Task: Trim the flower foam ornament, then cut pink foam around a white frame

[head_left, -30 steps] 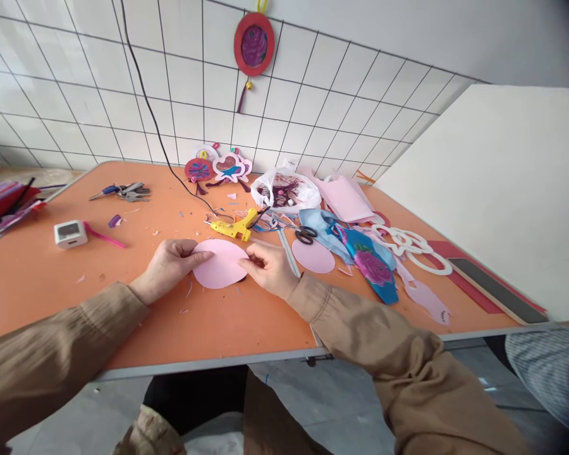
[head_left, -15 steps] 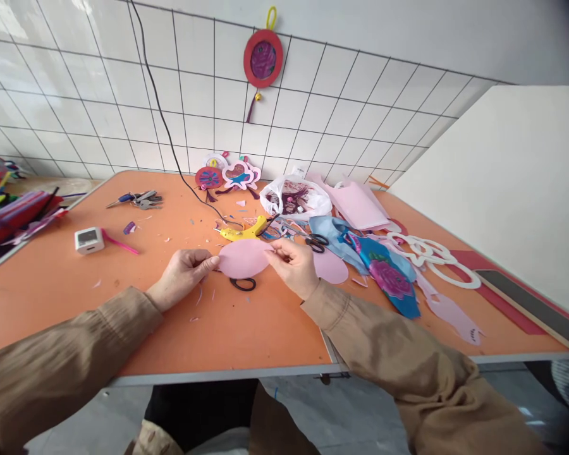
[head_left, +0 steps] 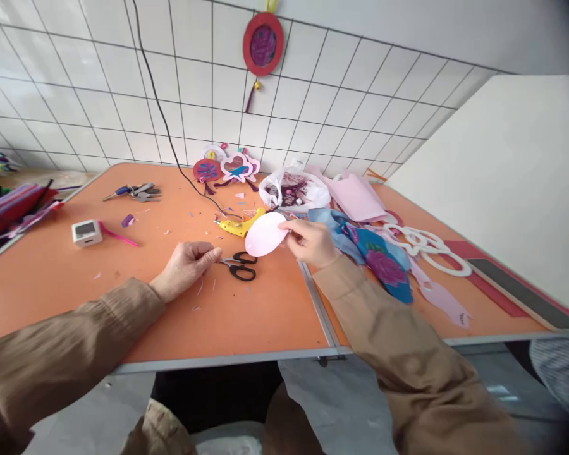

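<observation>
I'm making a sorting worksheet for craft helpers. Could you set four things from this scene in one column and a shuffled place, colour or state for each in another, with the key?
Things
1. Right hand
2. Glue gun
3. Plastic bag
4. Round ornament

Places, colours, states
A. White, open, with dark tassels showing inside
B. Up against the tiled wall
C. Pinching a pale pink oval at its edge
D. Yellow, lying on the orange table

Right pairs: 1-C, 2-D, 3-A, 4-B
</observation>
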`<state>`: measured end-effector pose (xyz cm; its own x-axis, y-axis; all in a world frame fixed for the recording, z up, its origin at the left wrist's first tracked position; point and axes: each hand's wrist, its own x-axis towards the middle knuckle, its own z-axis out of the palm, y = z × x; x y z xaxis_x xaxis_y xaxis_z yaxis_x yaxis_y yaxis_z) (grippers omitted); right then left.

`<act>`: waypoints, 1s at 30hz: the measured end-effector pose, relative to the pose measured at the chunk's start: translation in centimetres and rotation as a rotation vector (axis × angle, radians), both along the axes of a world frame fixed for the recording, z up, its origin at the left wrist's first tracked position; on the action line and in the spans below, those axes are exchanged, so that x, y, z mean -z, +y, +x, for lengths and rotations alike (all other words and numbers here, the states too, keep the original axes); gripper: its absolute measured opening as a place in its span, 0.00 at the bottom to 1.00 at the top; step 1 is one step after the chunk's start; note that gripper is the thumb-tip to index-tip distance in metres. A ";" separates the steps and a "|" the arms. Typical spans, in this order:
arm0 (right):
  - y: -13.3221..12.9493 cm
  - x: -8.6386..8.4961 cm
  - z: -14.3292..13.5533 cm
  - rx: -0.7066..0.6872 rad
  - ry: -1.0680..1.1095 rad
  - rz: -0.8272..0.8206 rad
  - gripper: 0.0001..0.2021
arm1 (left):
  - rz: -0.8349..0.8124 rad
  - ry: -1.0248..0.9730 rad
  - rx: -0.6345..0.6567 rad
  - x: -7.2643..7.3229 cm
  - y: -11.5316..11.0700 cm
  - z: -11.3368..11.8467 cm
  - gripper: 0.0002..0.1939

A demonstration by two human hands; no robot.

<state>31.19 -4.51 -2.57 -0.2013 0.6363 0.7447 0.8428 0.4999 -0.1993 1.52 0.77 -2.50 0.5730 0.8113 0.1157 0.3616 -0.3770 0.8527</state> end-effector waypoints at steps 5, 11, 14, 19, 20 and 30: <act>-0.2 -0.1 0.1 -0.009 -0.011 -0.139 0.14 | 0.030 -0.002 -0.015 0.1 0.1 0.0 0.27; 0.0 -1.0 1.9 0.247 0.048 -0.244 0.13 | 0.045 0.019 -0.009 0.5 0.4 -0.1 0.27; 0.6 -0.9 3.2 0.393 0.043 -0.334 0.09 | 0.050 0.029 -0.008 0.5 0.4 -0.3 0.27; 0.8 -0.9 4.8 0.583 0.010 -0.502 0.16 | 0.051 0.043 -0.023 0.4 0.3 -0.4 0.27; 0.7 -0.9 4.9 0.611 0.002 -0.529 0.15 | 0.051 0.045 -0.027 0.3 0.3 -0.4 0.27; 0.1 -3.0 8.6 0.912 0.079 -0.526 0.12 | 0.047 0.057 -0.063 0.2 0.3 -0.2 0.28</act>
